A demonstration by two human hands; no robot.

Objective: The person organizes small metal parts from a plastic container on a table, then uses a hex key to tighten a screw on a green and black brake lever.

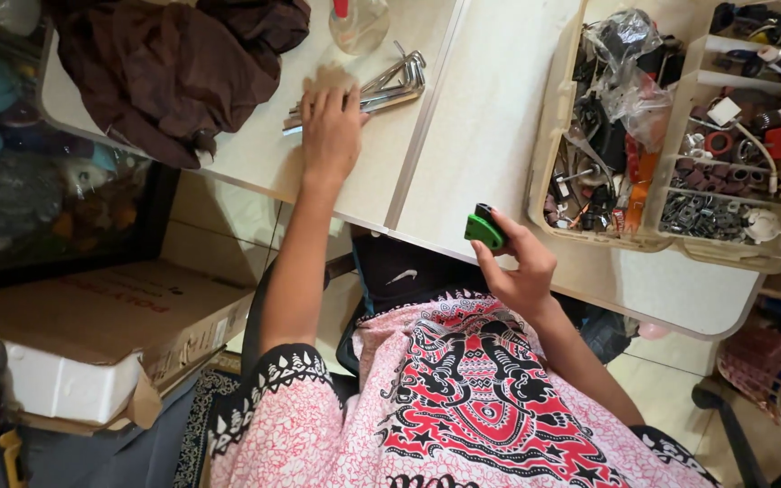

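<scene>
My left hand [330,126] lies flat on the white table, its fingers resting on a set of metal hex keys [390,79] that fan out toward the right. My right hand [519,267] is raised near the table's front edge and grips a small green and black part [483,228] between thumb and fingers. I wear a pink, red and black patterned shirt.
A beige compartment tray [671,242] full of small hardware, plastic bags and red parts sits at the right. A dark brown cloth [169,68] lies at the upper left, a clear bottle [358,23] behind the keys. A cardboard box [92,325] stands on the floor at left.
</scene>
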